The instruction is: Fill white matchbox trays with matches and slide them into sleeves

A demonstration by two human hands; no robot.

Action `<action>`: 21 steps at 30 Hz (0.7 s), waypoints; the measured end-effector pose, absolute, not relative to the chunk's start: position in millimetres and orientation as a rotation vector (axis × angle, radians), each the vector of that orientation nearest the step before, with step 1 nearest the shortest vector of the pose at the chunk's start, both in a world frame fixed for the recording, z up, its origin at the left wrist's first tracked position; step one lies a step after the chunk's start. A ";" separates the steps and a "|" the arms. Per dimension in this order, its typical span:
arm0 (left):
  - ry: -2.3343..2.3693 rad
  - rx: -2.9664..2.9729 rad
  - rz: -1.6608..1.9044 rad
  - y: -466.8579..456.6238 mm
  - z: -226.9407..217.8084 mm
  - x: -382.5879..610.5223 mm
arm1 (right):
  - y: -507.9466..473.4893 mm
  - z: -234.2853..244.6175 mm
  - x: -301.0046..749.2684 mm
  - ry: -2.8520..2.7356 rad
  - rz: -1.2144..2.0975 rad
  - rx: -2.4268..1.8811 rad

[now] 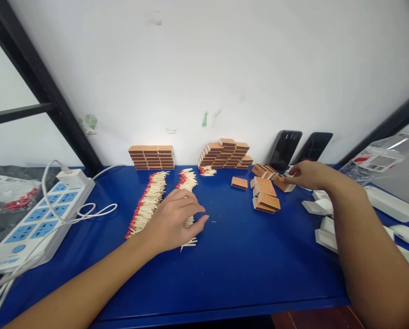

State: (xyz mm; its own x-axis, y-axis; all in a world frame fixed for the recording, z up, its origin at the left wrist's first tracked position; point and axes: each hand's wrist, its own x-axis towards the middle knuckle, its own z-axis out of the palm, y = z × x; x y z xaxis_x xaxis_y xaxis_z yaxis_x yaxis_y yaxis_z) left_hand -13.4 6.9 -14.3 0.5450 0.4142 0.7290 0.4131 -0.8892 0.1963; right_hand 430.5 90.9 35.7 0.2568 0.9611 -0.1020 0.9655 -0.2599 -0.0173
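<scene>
My left hand [175, 220] rests over a row of loose matches [188, 179], its fingers slightly bent and apart, with nothing gripped. A longer row of red-tipped matches [149, 198] lies just left of it. At the right, my right hand [307, 176] pinches an orange matchbox [284, 184] beside the phones. Several matchboxes [266, 194] are heaped near it, and a single matchbox [239, 183] lies apart on the table. Against the wall stand a neat block of matchboxes [151, 157] and a stepped stack of matchboxes [225, 154], with a small bunch of matches [207, 171] before it.
Two black phones [284, 151] lean on the wall at the back right. White box-like pieces [327, 233] and a clear plastic package [379, 157] lie at the right. A white power strip [36, 224] with cables covers the left of the blue table [232, 274].
</scene>
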 end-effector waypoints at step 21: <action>0.713 2.745 1.348 6.9 -16.7 -12.5 | 143.2 51.3 240.1 2.731 1.156 1.570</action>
State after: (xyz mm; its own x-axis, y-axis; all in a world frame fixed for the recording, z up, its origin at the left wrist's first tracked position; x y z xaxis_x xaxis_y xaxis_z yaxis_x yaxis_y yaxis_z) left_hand -12.5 6.9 -16.7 0.5283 0.3980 0.7500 0.3965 -0.8967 0.1966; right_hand 240.1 143.2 51.3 -0.5444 0.6797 0.4916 0.8260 0.3325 0.4551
